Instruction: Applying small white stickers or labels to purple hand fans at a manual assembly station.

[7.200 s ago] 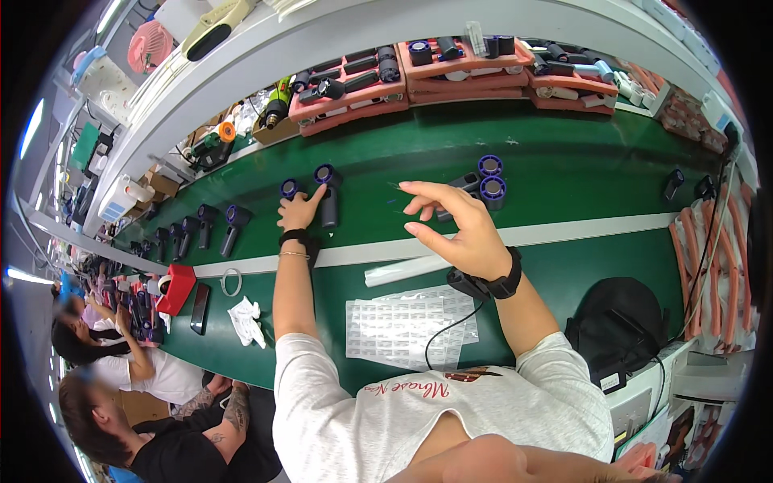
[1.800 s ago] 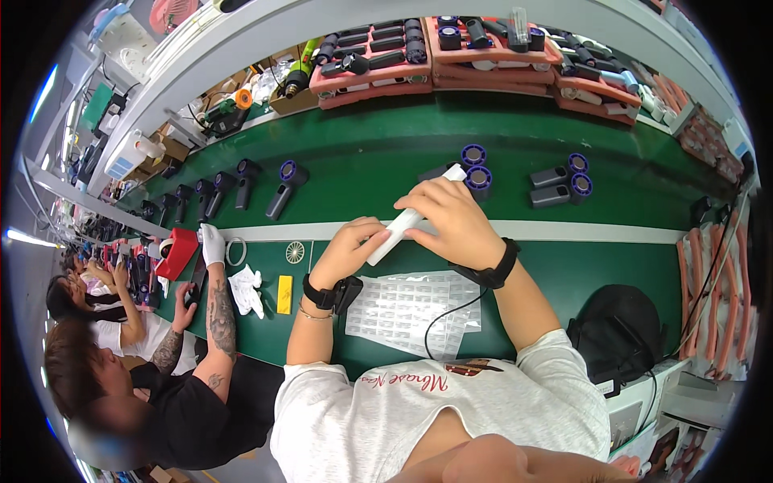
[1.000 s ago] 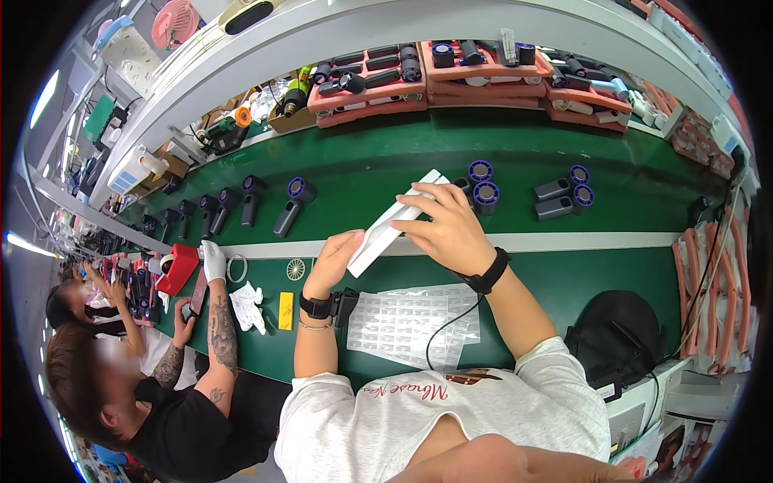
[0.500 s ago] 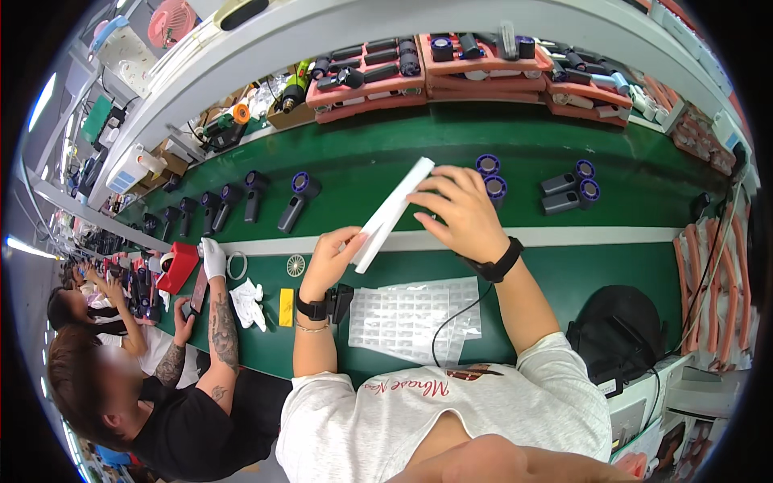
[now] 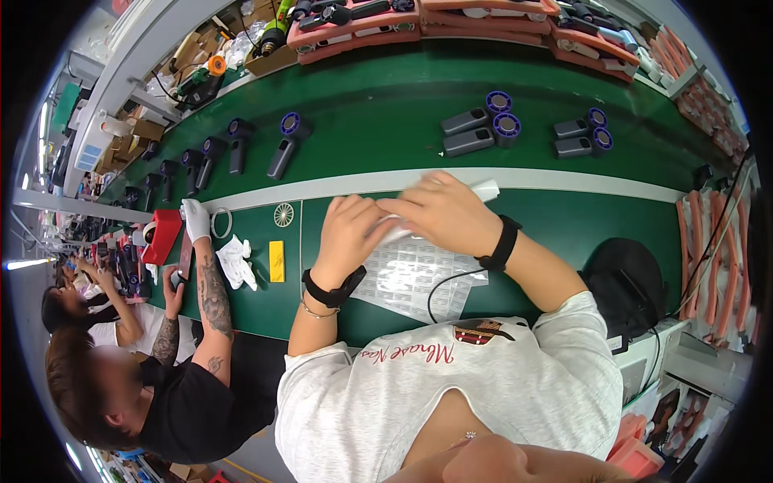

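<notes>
My right hand point(image 5: 447, 213) and left hand point(image 5: 348, 233) are closed together around a white strip point(image 5: 483, 191) just above the sticker sheet point(image 5: 407, 278), so I judge I'm mid-step, the dark handheld fans point(image 5: 481, 133) on the green belt point(image 5: 386, 105) untouched.

Left hand point(image 5: 348, 229): raised from the lower edge of the view, forearm running up and slightly right, palm down, fingers curled and gathered toward the centre. Black band on the wrist, thin bracelet just below it.

Right hand point(image 5: 444, 213): enters from the right, forearm angled up and left, back of hand upward, fingers bent and closed, overlapping the fingertips of the left hand. Black band on the wrist, a dark cord trailing from beneath it.

Both hands: touching one another at the fingertips, held low over the tabletop, elbows bent and spread, short pale sleeves on the upper arms.
</notes>
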### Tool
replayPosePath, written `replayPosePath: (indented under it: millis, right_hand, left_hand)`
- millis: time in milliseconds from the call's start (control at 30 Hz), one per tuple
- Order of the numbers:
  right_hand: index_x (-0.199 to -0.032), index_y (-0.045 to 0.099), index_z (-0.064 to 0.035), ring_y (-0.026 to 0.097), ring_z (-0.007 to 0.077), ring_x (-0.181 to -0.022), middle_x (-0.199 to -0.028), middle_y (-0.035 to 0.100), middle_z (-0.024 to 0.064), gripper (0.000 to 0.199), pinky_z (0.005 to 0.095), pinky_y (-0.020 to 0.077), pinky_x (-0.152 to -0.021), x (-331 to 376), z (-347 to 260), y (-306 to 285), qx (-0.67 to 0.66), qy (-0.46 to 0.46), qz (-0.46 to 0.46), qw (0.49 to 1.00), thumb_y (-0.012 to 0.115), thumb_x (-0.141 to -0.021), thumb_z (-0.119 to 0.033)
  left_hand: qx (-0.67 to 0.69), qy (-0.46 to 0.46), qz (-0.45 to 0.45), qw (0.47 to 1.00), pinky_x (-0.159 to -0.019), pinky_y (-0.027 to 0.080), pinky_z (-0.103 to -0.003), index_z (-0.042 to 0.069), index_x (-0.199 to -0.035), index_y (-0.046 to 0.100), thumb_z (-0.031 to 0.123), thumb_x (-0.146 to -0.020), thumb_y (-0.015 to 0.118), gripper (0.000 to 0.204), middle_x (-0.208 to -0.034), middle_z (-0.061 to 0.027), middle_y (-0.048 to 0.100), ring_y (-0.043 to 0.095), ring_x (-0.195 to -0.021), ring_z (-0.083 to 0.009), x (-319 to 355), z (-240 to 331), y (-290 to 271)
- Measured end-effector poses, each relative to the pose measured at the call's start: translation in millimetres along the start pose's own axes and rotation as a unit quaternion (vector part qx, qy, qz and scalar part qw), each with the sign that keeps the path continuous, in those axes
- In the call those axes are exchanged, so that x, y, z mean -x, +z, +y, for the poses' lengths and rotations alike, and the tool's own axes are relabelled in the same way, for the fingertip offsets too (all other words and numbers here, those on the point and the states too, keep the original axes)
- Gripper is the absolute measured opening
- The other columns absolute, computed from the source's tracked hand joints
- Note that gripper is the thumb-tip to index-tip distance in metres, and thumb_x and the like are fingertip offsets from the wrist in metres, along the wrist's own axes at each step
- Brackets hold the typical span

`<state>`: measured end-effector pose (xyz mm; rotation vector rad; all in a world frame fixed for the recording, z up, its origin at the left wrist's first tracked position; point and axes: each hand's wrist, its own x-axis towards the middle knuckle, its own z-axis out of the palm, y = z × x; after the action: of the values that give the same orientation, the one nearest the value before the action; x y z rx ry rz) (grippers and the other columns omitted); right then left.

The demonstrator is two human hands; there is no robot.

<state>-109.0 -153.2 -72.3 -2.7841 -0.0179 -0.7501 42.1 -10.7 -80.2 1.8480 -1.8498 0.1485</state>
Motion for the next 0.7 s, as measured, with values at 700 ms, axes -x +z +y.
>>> replayPosePath:
  millis: [700]
  right_hand:
    - [-0.108, 0.059, -0.0092, 0.060, 0.0288, -0.081, -0.090, 0.063, 0.0102, 0.031, 0.0384, 0.0451, -0.073, 121.6, 72.0, -86.3, 0.179, 0.246, -0.155, 0.940, 0.064, -0.081, -0.022]
  left_hand:
    - [0.062, -0.083, -0.180, 0.978, -0.080, 0.035, -0.035, 0.011, -0.097, 0.058, 0.026, -0.066, 0.077, 0.040, -0.097, -0.0050, 0.052, 0.049, -0.094, -0.0252, 36.6, -3.3, 46.8]
